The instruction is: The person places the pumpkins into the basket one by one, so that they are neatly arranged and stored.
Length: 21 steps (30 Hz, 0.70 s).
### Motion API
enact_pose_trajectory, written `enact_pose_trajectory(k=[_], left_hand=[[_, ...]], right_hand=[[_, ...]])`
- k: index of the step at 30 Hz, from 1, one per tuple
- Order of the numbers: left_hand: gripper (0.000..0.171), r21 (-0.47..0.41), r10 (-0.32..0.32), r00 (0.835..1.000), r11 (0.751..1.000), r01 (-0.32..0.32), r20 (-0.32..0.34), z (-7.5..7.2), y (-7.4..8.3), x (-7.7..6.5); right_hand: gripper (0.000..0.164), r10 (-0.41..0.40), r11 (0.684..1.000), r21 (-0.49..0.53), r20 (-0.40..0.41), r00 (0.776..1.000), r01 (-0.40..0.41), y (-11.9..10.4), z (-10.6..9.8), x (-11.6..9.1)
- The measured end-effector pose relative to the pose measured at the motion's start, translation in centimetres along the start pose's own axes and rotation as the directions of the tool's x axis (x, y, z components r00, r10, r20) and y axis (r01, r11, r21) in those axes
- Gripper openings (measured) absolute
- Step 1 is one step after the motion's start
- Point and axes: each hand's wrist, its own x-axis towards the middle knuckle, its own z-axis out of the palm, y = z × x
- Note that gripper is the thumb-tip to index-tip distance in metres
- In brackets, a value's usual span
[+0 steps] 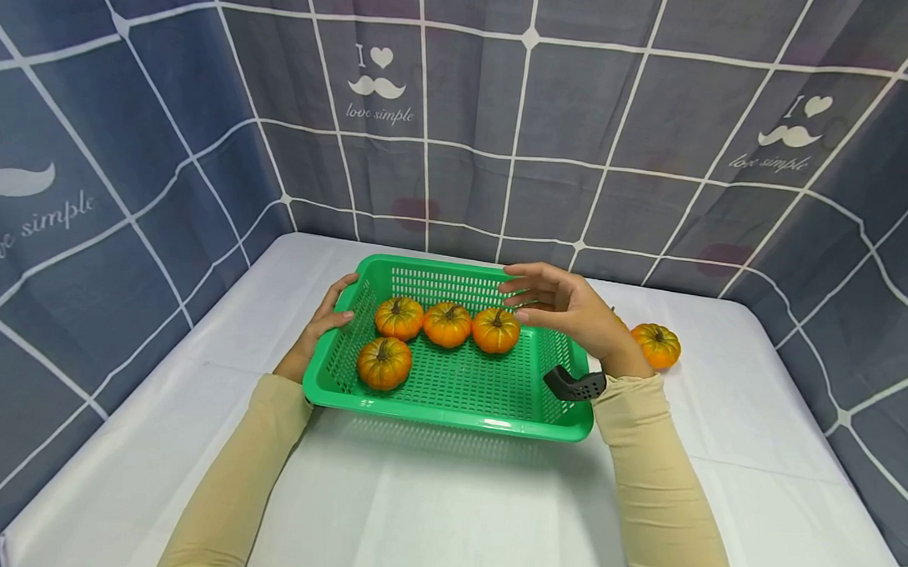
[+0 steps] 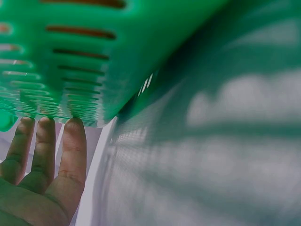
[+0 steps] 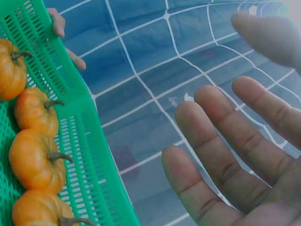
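Note:
A green plastic basket (image 1: pixel 449 423) with slotted walls sits on the white table and holds several small orange pumpkins (image 1: pixel 384 363). At its left end, my left hand (image 1: pixel 319 329) holds the rim, thumb and a finger over the edge. From below, the left wrist view shows three fingers (image 2: pixel 73 146) of that hand against the outer wall. Above the basket's right end hovers my right hand (image 1: pixel 566 308), fingers spread loosely with nothing between them. The rightmost pumpkin in the basket (image 1: pixel 496 331) lies just below its thumb. The right wrist view shows its bare palm side.
Right of the basket, another pumpkin (image 1: pixel 656 346) lies on the white tablecloth (image 1: pixel 758 394); one more is mostly hidden behind my right hand. A black strap mount (image 1: pixel 574 384) is on my right wrist. Checked grey-blue curtains (image 1: pixel 468 92) stand around the table.

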Motion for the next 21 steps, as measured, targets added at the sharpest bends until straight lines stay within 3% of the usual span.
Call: enact_pose_trajectory(k=[5, 12, 21], left_hand=[[0.075, 0.021, 0.009, 1.000, 1.000, -0.009, -0.004, 0.0, 0.0, 0.1], [0.074, -0.041, -0.033, 0.999, 0.999, 0.034, 0.011, 0.0, 0.0, 0.0], [0.075, -0.021, -0.044, 0.999, 0.999, 0.045, 0.012, -0.2, 0.0, -0.1]], right_hand=[[0.058, -0.041, 0.999, 0.010, 0.000, 0.999, 0.041, 0.4, -0.8, -0.8], [0.062, -0.075, 0.997, -0.021, -0.012, 0.997, 0.075, 1.1, -2.0, -2.0], [0.059, -0.133, 0.989, -0.073, -0.090, 0.987, 0.127, 2.0, -2.7, -3.2]])
